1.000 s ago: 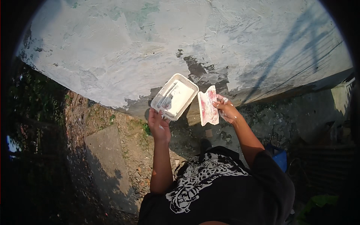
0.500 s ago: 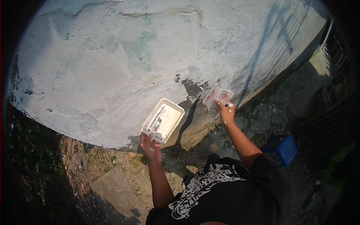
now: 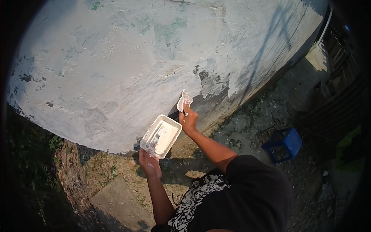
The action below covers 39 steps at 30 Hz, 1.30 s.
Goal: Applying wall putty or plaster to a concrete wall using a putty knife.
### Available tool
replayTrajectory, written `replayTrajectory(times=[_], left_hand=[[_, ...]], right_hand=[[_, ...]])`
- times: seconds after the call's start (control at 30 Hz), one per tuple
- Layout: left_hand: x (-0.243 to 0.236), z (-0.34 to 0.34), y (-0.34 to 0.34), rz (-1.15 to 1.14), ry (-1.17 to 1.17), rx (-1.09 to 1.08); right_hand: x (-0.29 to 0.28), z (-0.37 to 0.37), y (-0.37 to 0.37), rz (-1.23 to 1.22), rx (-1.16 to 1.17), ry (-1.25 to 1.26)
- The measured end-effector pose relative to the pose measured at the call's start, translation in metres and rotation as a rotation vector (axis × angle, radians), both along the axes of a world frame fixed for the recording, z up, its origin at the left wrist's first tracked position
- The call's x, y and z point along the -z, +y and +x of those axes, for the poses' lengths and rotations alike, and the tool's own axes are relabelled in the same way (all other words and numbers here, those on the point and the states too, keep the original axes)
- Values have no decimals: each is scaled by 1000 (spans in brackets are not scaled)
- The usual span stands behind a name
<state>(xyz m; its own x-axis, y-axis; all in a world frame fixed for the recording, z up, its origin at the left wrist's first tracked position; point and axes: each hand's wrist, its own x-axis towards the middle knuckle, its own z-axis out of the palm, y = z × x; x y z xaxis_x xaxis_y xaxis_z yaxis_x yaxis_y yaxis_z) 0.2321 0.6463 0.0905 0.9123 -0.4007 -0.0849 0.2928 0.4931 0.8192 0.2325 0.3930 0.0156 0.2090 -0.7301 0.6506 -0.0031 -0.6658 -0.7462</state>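
My left hand (image 3: 150,164) grips the lower end of a cream rectangular plastic tray (image 3: 172,120), tilted in front of the wall. Smooth white putty (image 3: 167,136) covers its bottom, with dark streaks along one side. My right hand (image 3: 189,121), smeared with white, is closed on a thin, pale putty spreader (image 3: 185,98), held just above the tray's upper right corner. The spreader is close to the wall (image 3: 96,77); whether it touches is unclear. Rough white coating covers most of the wall, with a bare grey patch (image 3: 215,83) right of the spreader.
A blue plastic stool (image 3: 290,143) stands on the ground at the right. A flat concrete slab (image 3: 118,195) lies at lower left, near dark plants (image 3: 33,154). The wall's base runs diagonally up to the right, beside dark rough ground.
My right hand has moved left with the spreader, from beside the bare patch to near the tray. The tray has shifted slightly down and left in view, as the view itself has moved.
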Motion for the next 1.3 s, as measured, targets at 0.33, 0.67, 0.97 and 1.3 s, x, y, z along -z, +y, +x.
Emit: replayTrajectory(times=[0.33,0.67,0.97,1.3], left_hand=[[1,-19,-28,-95,-7,4],[6,-47,-19,-57,48,-128],[-16,-30,-32,-53,-35,-19],[-7,-33,-21,30,-92,-63]], right_hand=[[-16,-104,-120,416,84,-17],[-13,-28,-67,242,74,-9],[16,-93,-74,50,-390,86],[-54,-55,-106,-11,92,-132]])
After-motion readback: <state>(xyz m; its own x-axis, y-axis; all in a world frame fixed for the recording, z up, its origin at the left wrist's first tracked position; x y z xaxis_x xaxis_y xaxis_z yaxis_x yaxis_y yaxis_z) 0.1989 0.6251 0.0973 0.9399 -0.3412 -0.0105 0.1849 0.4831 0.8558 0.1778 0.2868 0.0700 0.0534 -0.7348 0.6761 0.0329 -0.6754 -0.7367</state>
